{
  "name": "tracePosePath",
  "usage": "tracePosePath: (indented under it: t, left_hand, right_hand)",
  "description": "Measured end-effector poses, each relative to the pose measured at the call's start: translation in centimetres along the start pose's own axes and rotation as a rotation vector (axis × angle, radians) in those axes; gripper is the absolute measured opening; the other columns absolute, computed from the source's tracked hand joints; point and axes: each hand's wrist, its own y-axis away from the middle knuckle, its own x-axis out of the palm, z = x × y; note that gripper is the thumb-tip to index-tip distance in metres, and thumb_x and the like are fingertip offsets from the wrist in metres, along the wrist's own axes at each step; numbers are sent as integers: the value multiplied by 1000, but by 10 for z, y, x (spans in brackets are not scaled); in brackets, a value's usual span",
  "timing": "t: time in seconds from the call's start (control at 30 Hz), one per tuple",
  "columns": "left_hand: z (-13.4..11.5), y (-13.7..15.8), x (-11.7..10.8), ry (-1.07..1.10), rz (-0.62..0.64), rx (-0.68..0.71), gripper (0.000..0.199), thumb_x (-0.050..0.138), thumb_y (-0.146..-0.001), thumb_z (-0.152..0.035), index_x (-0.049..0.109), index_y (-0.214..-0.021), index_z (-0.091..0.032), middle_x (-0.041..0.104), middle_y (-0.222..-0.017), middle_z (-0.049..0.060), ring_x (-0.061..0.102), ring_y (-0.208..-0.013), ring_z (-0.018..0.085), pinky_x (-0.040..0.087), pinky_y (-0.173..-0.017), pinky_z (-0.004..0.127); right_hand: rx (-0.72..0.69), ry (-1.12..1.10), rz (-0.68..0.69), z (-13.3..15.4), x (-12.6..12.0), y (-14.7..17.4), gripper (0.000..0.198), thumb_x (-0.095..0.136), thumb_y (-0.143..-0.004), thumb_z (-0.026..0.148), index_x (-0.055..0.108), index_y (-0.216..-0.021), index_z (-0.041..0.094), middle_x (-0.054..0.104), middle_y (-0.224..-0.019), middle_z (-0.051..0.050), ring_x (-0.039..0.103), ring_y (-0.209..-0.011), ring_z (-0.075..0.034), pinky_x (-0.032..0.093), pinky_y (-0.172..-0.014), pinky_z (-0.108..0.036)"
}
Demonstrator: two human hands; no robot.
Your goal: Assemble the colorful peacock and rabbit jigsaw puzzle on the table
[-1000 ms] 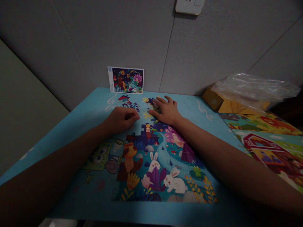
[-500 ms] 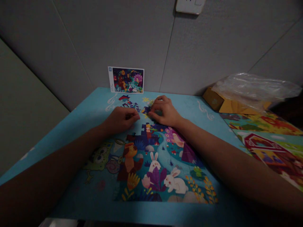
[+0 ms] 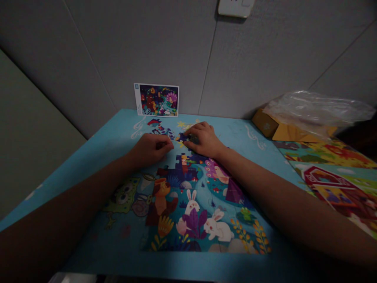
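A partly joined jigsaw puzzle (image 3: 203, 196) lies flat on the blue table, showing white rabbits, flowers and a stream. My left hand (image 3: 151, 149) rests to the left of its upper edge, thumb and forefinger pressed together; whatever is in the pinch is too small or hidden to make out. Beyond the puzzle, my right hand (image 3: 204, 139) is palm down with fingers bent and thumb apart. Its fingertips are at a loose dark blue and yellow puzzle piece (image 3: 181, 137) on the table. More loose puzzle pieces (image 3: 154, 122) lie behind my left hand.
A picture card (image 3: 159, 100) of the same scene leans against the grey wall. At right stand a yellow cardboard box (image 3: 266, 124) and a clear plastic bag (image 3: 318, 110), with other colourful picture sheets (image 3: 338, 177) in front. Cartoon prints decorate the blue tabletop (image 3: 97, 157).
My right hand has lowered slightly, its fingers flattening and shifting near the loose piece, which shows more now. My left hand has stayed almost still.
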Motion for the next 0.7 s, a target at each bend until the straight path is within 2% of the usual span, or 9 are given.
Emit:
tracePosePath:
  t: [0.4,0.57,0.7]
  left_hand:
    - [0,0,-1,-11,7,-12,30,57,-86,-42,63,-72,-16,59,-50,-2,56,-45,13,41,-49,24]
    - [-1,0,0,-7,-8,-14,31,57,-86,-43,64,-74,-15,59,-51,-2,58,-45,13,41,-48,24]
    - [-2,0,0,69,-1,-44,30,57,-86,-42,67,-87,-14,61,-56,-2,62,-46,15,45,-48,25]
  right_hand:
    - [51,-15,-18,-1,0,-3,33,67,-86,43,74,-108,19,74,-106,-10,55,-109,-31,36,-95,-44]
    - [13,13,-113,-4,-2,-4,34,52,-98,38,78,-94,17,73,-88,-10,57,-90,-23,37,-85,-36]
    - [48,110,-219,-5,-3,-5,38,49,-99,33,77,-83,14,68,-74,-9,55,-75,-20,36,-73,-32]
